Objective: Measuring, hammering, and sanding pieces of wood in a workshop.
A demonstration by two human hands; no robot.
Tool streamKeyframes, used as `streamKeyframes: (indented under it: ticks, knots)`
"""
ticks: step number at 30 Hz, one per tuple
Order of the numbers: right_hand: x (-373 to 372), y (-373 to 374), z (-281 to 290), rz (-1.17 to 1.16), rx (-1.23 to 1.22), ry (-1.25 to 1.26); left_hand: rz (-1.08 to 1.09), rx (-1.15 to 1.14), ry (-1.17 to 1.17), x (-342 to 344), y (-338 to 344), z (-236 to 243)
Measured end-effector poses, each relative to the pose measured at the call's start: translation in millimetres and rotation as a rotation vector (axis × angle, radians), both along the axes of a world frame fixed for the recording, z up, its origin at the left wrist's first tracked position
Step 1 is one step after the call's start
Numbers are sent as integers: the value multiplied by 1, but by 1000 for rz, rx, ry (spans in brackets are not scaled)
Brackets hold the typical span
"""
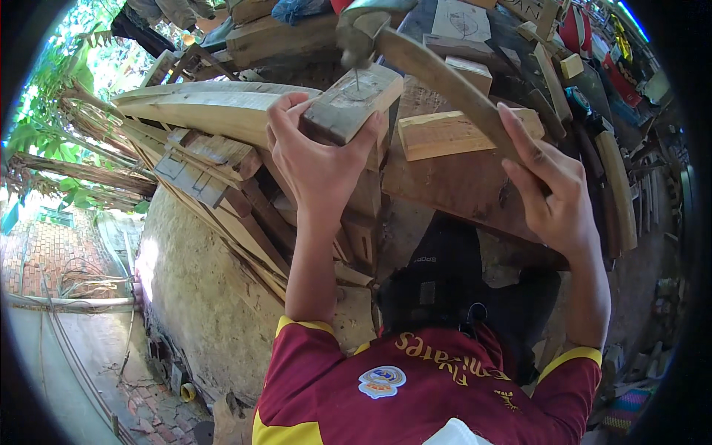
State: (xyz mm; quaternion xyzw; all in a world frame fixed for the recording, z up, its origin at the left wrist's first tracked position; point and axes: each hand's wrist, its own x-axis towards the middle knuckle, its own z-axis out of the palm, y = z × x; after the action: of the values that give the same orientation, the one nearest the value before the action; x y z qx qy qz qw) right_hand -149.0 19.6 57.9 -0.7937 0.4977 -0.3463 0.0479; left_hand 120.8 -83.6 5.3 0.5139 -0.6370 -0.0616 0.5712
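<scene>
My left hand (319, 163) grips a rectangular wooden block (343, 117) from below, thumb on one side and fingers on the other. A thin nail (357, 80) stands up from the block's top face, where a rounded pencil outline shows. In my right hand (552, 189) is the curved wooden handle of a hammer (441, 78). The slightly blurred hammer head is right over the nail; whether they touch I cannot tell. Below the handle, another pale wooden block (452, 133) lies on the brown wooden work surface (452, 182).
Long pale planks (200, 100) extend to the left, beside stacked timber pieces (222, 156). Farther back lies a sheet of paper with a drawing (461, 20). Wood strips and tools crowd the right side, including a long curved piece (617, 189). A black bag (426, 297) is near my body.
</scene>
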Motion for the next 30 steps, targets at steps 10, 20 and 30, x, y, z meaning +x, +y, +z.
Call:
streamKeyframes:
  ticks: [10, 20, 30]
  knots:
    - [2, -5, -9, 38, -122, -220, -15, 14, 34, -5, -1, 4]
    - [2, -8, 21, 10, -188, -286, 6, -19, -9, 1, -3, -2]
    - [-8, 0, 26, -87, 28, -373, 13, -30, -79, 4, -3, -1]
